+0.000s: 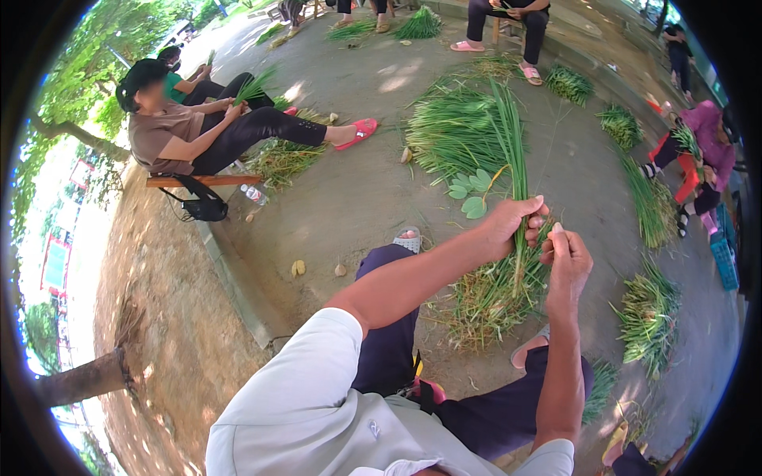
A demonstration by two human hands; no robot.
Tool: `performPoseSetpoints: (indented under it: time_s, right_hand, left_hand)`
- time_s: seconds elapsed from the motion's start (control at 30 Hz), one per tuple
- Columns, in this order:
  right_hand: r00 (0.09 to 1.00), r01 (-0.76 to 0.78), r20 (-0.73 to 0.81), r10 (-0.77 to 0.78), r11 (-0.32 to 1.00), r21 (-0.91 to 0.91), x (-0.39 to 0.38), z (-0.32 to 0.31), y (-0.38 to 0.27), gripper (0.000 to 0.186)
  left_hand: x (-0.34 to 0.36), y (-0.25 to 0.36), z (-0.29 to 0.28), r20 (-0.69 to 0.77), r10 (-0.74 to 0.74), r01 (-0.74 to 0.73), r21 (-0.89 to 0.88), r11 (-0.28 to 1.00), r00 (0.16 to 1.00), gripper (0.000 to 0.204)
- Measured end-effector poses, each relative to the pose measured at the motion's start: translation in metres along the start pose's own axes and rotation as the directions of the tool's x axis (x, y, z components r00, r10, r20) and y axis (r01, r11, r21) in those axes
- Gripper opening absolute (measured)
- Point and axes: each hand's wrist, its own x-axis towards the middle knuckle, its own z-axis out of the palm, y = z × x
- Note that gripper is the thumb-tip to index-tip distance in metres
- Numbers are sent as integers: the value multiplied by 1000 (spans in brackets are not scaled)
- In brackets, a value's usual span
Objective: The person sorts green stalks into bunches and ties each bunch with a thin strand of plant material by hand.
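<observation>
My left hand [512, 225] is closed around an upright bunch of chives [513, 147], long thin green leaves that rise well above the fist. Their paler lower ends hang below it. Just to the right, my right hand [567, 268] is pinched with thumb against fingers beside those lower ends; what it grips, if anything, is too small to make out. Under both hands lies a loose pile of yellowish and green trimmings [486, 311]. Beyond them a large heap of chives [452, 127] spreads over the ground, with a leafy twig [474, 192] at its near edge.
Several bundles of chives, one of them nearby [651, 313], line the right side. A person on a wooden bench [202, 180] sits at left, near a black bag [202, 202] and a plastic bottle [254, 194]. A stone kerb [234, 278] runs along the left. Other people sit around.
</observation>
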Motion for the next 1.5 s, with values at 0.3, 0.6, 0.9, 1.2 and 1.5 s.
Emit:
performPoseSetpoints:
  time_s: [0.3, 0.6, 0.9, 1.2, 1.5]
  right_hand:
    - [998, 11, -59, -6, 995, 96, 1, -8, -10, 25]
    - [984, 48, -178, 7, 952, 302, 32, -38, -12, 25]
    - [990, -58, 138, 40, 990, 126, 29, -53, -18, 28]
    - [939, -23, 342, 31, 999, -29, 22, -54, -15, 18]
    - [988, -13, 153, 28, 995, -97, 28, -61, -11, 25]
  left_hand:
    - [-3, -1, 0, -30, -39, 38, -39, 998, 999, 23]
    - [-5, 10, 3, -79, -16, 17, 11, 1000, 997, 20]
    - [4, 10, 10, -91, -38, 45, 82, 996, 995, 23]
    - [13, 5, 16, -71, -36, 45, 140, 989, 997, 25]
    - [15, -8, 23, -25, -80, 84, 239, 967, 996, 27]
